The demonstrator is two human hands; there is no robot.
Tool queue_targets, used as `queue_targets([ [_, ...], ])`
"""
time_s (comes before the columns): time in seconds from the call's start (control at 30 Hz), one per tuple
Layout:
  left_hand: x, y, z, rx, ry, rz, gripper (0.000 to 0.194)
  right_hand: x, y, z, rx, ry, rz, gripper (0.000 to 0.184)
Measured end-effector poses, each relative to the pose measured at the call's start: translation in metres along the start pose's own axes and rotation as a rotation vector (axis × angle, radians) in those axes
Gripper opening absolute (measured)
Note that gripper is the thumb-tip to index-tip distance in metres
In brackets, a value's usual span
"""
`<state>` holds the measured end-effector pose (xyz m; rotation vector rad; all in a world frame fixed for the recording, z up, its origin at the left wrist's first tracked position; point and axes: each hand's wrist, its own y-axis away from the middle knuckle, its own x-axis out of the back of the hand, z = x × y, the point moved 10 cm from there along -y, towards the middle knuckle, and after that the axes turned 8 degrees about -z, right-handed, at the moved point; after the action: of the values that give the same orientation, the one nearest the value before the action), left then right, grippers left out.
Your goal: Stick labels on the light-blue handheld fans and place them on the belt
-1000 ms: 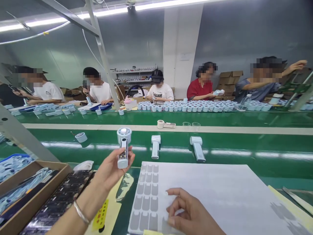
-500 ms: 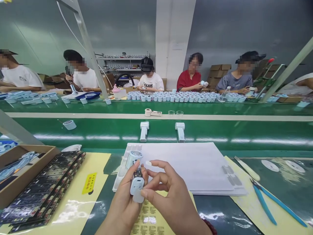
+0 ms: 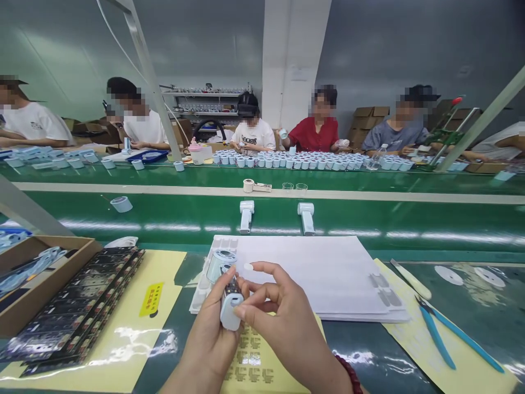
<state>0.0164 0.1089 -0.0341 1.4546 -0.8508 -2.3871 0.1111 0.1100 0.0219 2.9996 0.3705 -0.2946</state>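
toward the near edge of the glossy green worktop, the left hand grasps a pale-blue plastic device; the right hand touches it (pinching or not, unclear). exposed dark circuitry suggests unfinished assembly.

Bright light, white glare streaks along green belt, shine on yellow sheet, stretched edges
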Motion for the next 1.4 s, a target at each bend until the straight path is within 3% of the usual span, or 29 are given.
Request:
queue_targets([
  [0.4, 0.001, 0.000, 0.000, -0.004, 0.036, 0.010, 0.007, -0.001, -0.002, 0.002, -0.007, -0.010, -0.002, 0.048],
  [0.7, -0.004, 0.002, -0.002, -0.012, 0.110, -0.021, 0.010, 0.000, 0.000, -0.005, 0.031, 0.123, 0.030, 0.048],
  [0.8, -0.005, 0.004, -0.007, 0.029, 0.153, -0.017, 0.009, -0.004, 0.005, -0.007, 0.136, 0.257, 0.046, 0.047],
  [0.93, -0.005, 0.013, -0.011, 0.054, 0.194, 0.026, 0.009, -0.011, 0.020, -0.023, 0.443, 0.525, 0.144, 0.055],
  [1.03, -0.007, 0.020, -0.016, 0.093, 0.241, 0.038, 0.012, -0.004, 0.020, -0.024, 0.420, 0.516, 0.206, 0.078],
  [1.1, -0.010, 0.023, -0.021, 0.151, 0.293, 0.022, 0.020, 0.001, 0.012, -0.012, 0.251, 0.386, 0.145, 0.087],
  [1.2, -0.014, 0.024, -0.026, 0.214, 0.333, -0.008, 0.025, -0.007, 0.006, 0.002, 0.102, 0.227, -0.016, 0.073],
  [1.27, -0.014, 0.024, -0.028, 0.233, 0.344, -0.004, 0.025, -0.007, 0.007, -0.001, 0.158, 0.271, -0.023, 0.073],
  [1.4, -0.008, 0.021, -0.022, 0.159, 0.306, 0.036, 0.022, -0.016, 0.013, -0.013, 0.404, 0.569, -0.065, 0.097],
])
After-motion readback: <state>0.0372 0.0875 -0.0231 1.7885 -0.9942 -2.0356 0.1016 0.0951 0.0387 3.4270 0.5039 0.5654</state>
